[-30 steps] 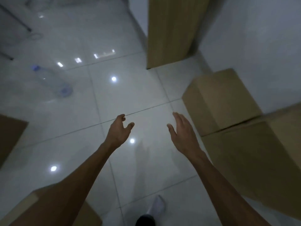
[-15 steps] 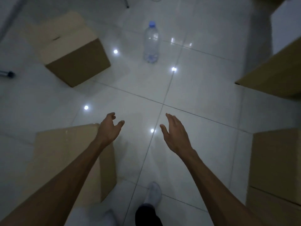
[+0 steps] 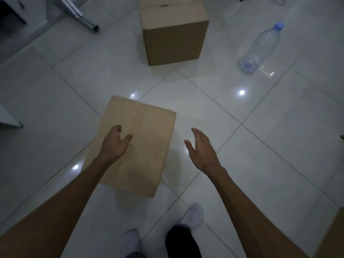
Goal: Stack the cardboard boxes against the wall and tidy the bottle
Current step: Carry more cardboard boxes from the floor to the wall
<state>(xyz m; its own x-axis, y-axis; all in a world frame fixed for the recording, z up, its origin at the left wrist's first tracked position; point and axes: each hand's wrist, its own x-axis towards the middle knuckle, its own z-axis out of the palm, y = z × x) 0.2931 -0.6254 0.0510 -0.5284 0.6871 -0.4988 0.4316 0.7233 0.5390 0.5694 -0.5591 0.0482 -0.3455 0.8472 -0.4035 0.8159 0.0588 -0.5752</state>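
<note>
Both hands are reaching forward, well apart from each other and holding nothing. The left hand (image 3: 116, 144) is hanging over the top of the near cardboard box (image 3: 137, 148) with its fingers loosely curled and thumb spread; whether it is touching the cardboard cannot be told. The right hand (image 3: 202, 148) is hovering over bare floor at about three o'clock from that box, palm turned inward, fingers straight and together, thumb splayed out.

The near cardboard box is sitting on the white tiled floor (image 3: 260, 164) directly ahead of the person's feet, turned slightly so one corner is pointing toward eleven o'clock. Its top is plain, pale brown and closed, with a faint seam running along its length and no visible tape or print.

At twelve o'clock from it, well apart, a second cardboard box (image 3: 173, 28) is standing upright on the tiles. It is a darker brown on its shadowed front face, and its top flaps are showing a small gap along the centre seam.

At about two o'clock from the near box, the bottle (image 3: 260, 47) is lying on its side on the floor, clear plastic, apparently empty, with a pale blue cap pointing away toward one o'clock.

A metal furniture leg (image 3: 81, 15) is slanting down at eleven o'clock. Two white socks (image 3: 192, 216) are showing at six o'clock, and a sliver of another brown box (image 3: 335, 237) is cutting in at five o'clock.
</note>
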